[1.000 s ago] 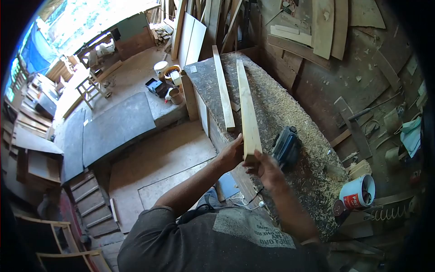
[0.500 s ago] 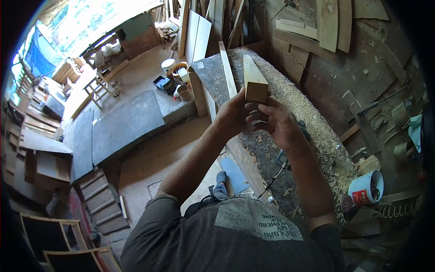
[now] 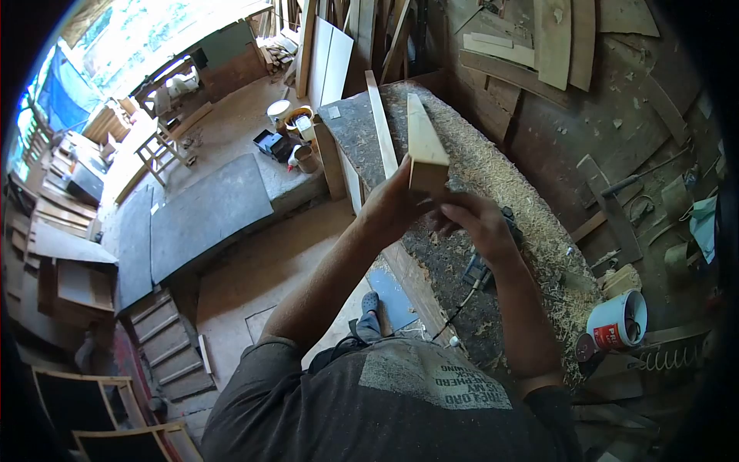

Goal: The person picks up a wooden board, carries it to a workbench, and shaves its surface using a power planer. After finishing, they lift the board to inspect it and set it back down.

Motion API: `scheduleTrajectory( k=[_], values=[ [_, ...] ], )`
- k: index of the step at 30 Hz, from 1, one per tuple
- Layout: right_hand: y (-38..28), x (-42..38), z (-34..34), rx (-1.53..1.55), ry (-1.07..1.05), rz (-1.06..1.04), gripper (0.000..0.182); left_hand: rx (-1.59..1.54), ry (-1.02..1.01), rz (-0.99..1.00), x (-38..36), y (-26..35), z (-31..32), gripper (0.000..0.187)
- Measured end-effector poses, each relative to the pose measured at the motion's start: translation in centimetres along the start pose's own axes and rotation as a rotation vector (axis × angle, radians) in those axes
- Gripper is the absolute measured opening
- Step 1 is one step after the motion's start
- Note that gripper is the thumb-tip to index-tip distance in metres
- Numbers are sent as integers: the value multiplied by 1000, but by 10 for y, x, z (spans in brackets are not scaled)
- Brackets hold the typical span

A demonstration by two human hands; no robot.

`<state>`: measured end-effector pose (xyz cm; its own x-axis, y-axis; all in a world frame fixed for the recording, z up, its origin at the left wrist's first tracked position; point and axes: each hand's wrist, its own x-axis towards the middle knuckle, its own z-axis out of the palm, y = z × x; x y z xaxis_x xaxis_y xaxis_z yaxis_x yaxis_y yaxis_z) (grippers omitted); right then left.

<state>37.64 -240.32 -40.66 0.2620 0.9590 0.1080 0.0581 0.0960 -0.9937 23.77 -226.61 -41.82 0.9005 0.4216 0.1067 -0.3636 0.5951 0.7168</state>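
A pale length of squared timber [image 3: 426, 146] points away from me, its near end face towards me. My left hand [image 3: 391, 202] is closed around the near end, thumb along its left side. Just below and right of that end is my right hand [image 3: 479, 225], fingers loosely bent and thumb towards the wood. It holds nothing that I can see; whether its fingertips touch the timber is hidden. Under my hands stretches a dark workbench [image 3: 431, 269]. A dark corded power tool [image 3: 477, 271] lies on it, partly behind my right forearm.
Wood shavings [image 3: 523, 200] cover the bench's right side. A long thin strip [image 3: 380, 115] lies along its left side. A white bucket [image 3: 618, 319] stands at the right. Containers [image 3: 296, 123] sit on a low platform beyond the left edge. Boards [image 3: 554, 46] lie at the upper right.
The timber's near end has come slightly lower with my left hand. My right hand has dropped a little, and its fingers are more curled. The whole view has shifted slightly.
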Motion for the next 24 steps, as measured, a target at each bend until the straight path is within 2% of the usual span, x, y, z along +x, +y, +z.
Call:
scheduleTrajectory(
  k=[1,3,5,6,8,9,10,11,12,14,15,16,17,19,20,22,24],
  values=[
    [20,-7,-13,-182,90,-40,38,0,-4,-3,-6,-8,-7,57],
    [71,-23,-45,-449,391,-34,42,413,-105,7,-19,-34,-32,59],
    [153,-43,-87,-818,682,122,57,-67,-37,-327,-35,-65,-61,60],
    [176,-48,-88,-821,684,122,57,5,20,-367,-48,-83,-67,63],
    [209,-57,-91,-963,732,484,66,189,73,-453,-61,-116,-78,68],
    [221,-55,-96,-966,732,495,66,302,69,-501,-64,-132,-86,70],
    [230,-49,-102,-793,758,509,75,329,50,-492,-66,-149,-93,77],
    [242,-42,-110,-620,783,522,83,359,120,-540,-65,-177,-110,82],
    [265,-31,-125,-500,892,495,69,440,181,-574,-65,-194,-113,83],
    [262,-21,-143,26,784,356,46,515,231,-627,-62,-223,-123,84],
    [248,-16,-139,229,832,305,26,589,210,-605,-60,-239,-135,85],
    [245,-18,-148,339,763,332,21,660,184,-592,-63,-252,-139,86],
    [237,-18,-146,248,847,398,23,533,196,-565,-61,-258,-136,85],
    [206,-36,-146,263,948,563,24,627,177,-499,-57,-270,-136,81],
    [191,-47,-146,254,961,573,24,615,168,-509,-51,-274,-135,81],
    [168,-84,-133,157,817,510,23,711,96,-463,-45,-285,-131,95],
    [138,-115,-116,136,783,482,23,995,77,-511,-37,-304,-127,98]
  ],
)
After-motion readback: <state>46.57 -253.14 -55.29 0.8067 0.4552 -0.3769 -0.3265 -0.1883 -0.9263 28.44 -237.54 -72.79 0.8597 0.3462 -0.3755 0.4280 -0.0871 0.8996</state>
